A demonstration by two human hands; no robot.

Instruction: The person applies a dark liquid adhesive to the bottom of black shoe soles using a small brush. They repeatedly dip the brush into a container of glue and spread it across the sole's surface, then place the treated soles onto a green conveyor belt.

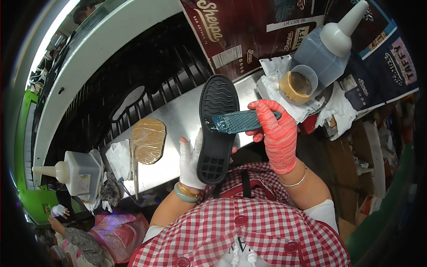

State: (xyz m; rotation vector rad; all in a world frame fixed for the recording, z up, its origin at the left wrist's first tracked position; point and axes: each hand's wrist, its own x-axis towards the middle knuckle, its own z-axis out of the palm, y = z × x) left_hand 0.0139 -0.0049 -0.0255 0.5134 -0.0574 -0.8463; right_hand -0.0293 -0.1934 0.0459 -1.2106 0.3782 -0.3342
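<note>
A black shoe sole (216, 147) stands nearly upright in the picture, its grooved inner face toward me. My left hand (191, 162), in a white glove with bare fingertips, grips it from behind, fingers showing on both edges. A flat teal brush (240, 122) with a textured surface is pinched in my right hand (276, 133), which wears a red glove. The brush's tip rests on the middle of the sole, where a small wet, shiny patch shows.
A metal ledge (180, 118) crosses behind the sole, bearing a film-wrapped brown pad (149, 141). Back right are a clear cup (300, 83) and a large squeeze bottle (322, 51). Another bottle (80, 173) stands left, near a co-worker (104, 236). A dark slatted conveyor (133, 84) lies beyond.
</note>
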